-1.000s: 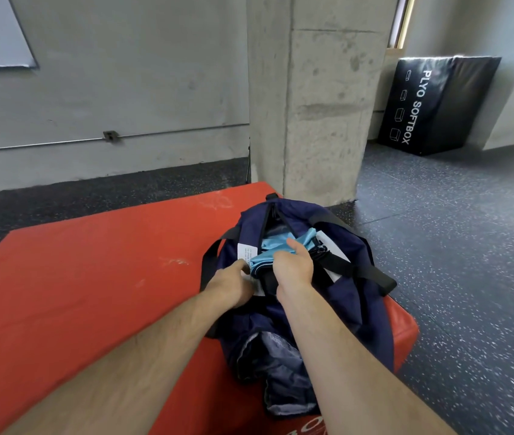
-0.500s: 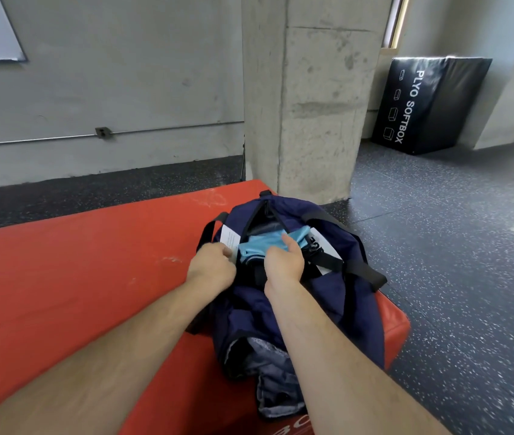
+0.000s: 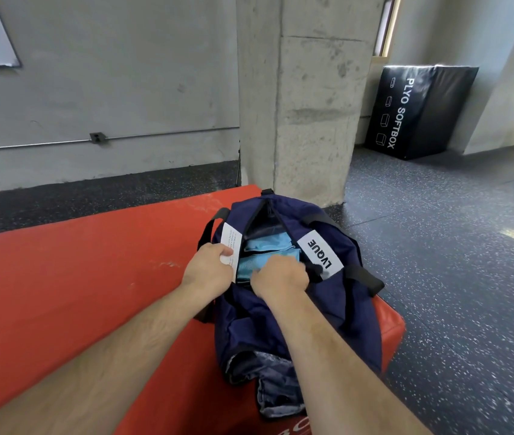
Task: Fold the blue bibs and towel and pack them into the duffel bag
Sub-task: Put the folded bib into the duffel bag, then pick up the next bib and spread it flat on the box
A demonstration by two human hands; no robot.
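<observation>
Since the earlier frames the mouth of the dark navy fabric duffel bag (image 3: 249, 324) has been pulled wider, the black strap no longer lies across it, and the white rectangular label with black letters (image 3: 320, 255) now shows on its right side. Both hands have also shifted outward to the two rims. The left hand (image 3: 208, 265) has its grip pinching the left rim, at the small white printed tag (image 3: 230, 243). The right hand (image 3: 281, 276) has its fingers curled down at the right rim, but the back of the hand hides them, so I cannot tell what this grip holds. The light blue folded cloth (image 3: 265, 249) lies inside the bag, between the two hands; I cannot tell which pieces are bibs and which is the towel. The bag rests on the red padded vinyl block (image 3: 77, 277), close to its right edge, with the grey concrete pillar (image 3: 306, 105) behind it. I judge that the packing is almost done. The risk is that the cloth near the top gets caught in the zipper if the bag is closed now, or loses its fold if it is pushed down roughly. A strong pull to the right could also slide the soft bag over the edge of the block.
</observation>
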